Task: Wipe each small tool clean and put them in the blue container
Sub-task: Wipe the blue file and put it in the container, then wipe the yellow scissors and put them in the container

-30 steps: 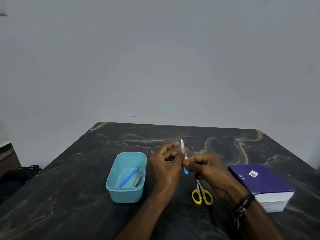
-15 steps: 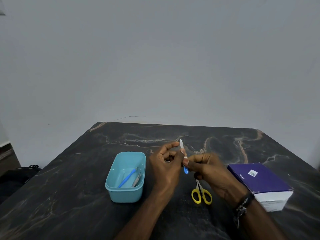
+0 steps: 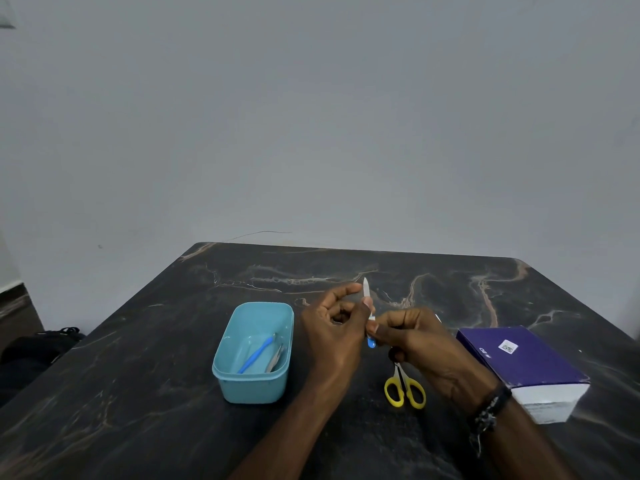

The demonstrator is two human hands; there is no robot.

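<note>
On the dark worktop point(image 3: 138, 393) the blue container point(image 3: 254, 355) sits left, with a blue-handled tool point(image 3: 257, 353) and a metal tool point(image 3: 276, 358) inside. Just right, the left hand point(image 3: 334, 336) and right hand point(image 3: 420, 344) both pinch an upright nail file point(image 3: 367, 308). Yellow scissors point(image 3: 404, 389) lie nearer, a purple box point(image 3: 523, 368) far right.

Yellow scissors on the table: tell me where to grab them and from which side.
Take the yellow scissors by the two handle loops, coming from the near edge of the table. The loops point toward the person and lie bare, while the blade end runs away under the right hand. That hand and the left hand both hold the small blue-handled tool, so one must free up first.
</note>
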